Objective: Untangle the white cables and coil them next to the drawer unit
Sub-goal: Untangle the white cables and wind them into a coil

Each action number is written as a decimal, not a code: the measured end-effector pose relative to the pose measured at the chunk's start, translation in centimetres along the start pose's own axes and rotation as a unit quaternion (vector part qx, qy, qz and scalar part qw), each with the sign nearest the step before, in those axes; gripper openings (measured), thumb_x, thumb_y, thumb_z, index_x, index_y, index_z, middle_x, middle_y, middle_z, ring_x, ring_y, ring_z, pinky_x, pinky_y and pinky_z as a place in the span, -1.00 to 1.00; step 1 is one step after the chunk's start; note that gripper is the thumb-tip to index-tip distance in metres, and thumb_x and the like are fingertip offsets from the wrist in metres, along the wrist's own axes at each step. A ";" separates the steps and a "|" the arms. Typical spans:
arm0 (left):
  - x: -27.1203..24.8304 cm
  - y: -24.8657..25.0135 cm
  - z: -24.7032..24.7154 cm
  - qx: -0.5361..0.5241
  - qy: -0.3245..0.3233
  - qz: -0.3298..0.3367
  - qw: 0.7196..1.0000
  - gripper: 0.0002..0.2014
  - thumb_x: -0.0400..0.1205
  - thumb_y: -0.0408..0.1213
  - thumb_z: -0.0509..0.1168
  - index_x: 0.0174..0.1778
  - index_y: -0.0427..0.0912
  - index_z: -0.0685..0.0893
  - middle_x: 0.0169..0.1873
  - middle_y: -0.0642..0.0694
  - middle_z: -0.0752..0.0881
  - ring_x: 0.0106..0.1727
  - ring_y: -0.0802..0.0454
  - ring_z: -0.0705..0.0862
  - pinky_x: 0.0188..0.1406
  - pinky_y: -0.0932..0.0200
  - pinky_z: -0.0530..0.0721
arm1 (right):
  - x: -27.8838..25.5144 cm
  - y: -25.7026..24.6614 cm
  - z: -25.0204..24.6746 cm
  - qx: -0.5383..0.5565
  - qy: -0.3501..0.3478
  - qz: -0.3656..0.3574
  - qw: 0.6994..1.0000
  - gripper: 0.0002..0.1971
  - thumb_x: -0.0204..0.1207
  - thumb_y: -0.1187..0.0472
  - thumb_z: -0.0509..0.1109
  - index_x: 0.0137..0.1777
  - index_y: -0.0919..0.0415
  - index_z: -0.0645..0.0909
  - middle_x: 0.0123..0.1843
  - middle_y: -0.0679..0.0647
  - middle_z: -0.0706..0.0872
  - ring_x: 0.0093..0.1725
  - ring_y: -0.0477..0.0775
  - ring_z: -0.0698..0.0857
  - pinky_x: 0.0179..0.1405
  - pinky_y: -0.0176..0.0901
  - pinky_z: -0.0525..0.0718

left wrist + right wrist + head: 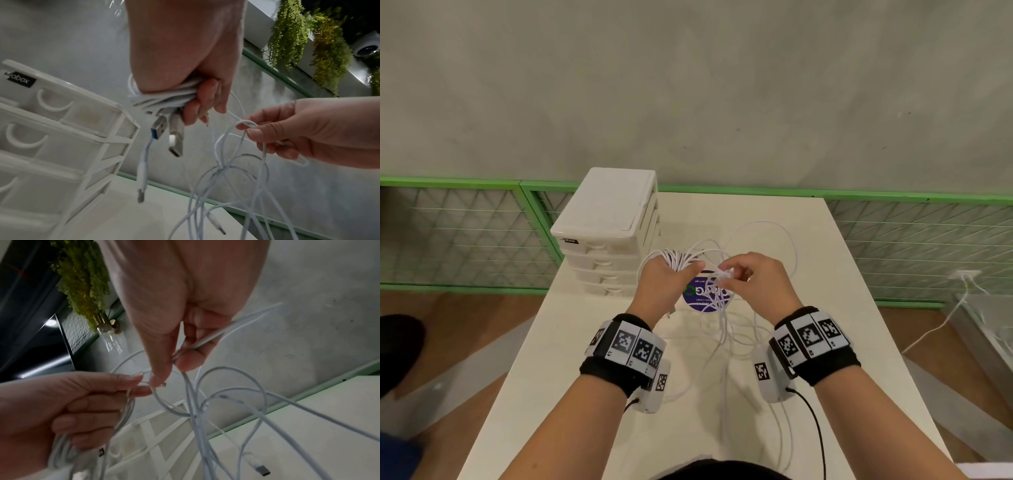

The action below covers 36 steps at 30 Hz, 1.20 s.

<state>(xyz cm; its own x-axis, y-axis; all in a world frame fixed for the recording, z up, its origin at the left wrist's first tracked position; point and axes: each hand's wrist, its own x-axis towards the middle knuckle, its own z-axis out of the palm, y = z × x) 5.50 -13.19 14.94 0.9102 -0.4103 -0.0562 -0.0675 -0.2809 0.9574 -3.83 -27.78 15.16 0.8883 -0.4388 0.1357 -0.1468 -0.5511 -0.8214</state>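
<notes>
The left hand (666, 281) grips a bundle of white cables (164, 99) above the table (592, 342); the right hand (758, 284) pinches one tangled loop; the drawer unit (606, 233) stands at ten o'clock; loose strands cover a purple sticker (697, 299).

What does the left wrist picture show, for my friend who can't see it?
A left hand grips a bundle of white cables, plugs dangling below. The right hand pinches one looped strand, beside a white drawer unit.
</notes>
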 end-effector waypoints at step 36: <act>0.3 -1.2 -2.9 0.060 -0.044 -0.049 0.996 -0.64 0.57 -0.21 0.40 -0.52 -0.30 0.58 -0.61 -0.16 0.54 -0.68 0.00 0.40 -0.73 0.27 0.35 | -1.6 9.6 -4.9 -0.081 0.121 0.159 0.976 -0.79 0.57 0.31 0.33 0.12 0.13 0.73 0.24 0.12 0.67 0.25 0.12 0.61 0.17 -0.31 0.41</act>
<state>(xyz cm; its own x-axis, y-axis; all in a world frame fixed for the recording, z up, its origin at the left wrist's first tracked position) 7.02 -10.44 14.63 0.8758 -0.4493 -0.1767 -0.0339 -0.4224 0.9058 -8.84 -35.83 9.82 0.6608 -0.7499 0.0307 -0.4833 -0.4564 -0.7471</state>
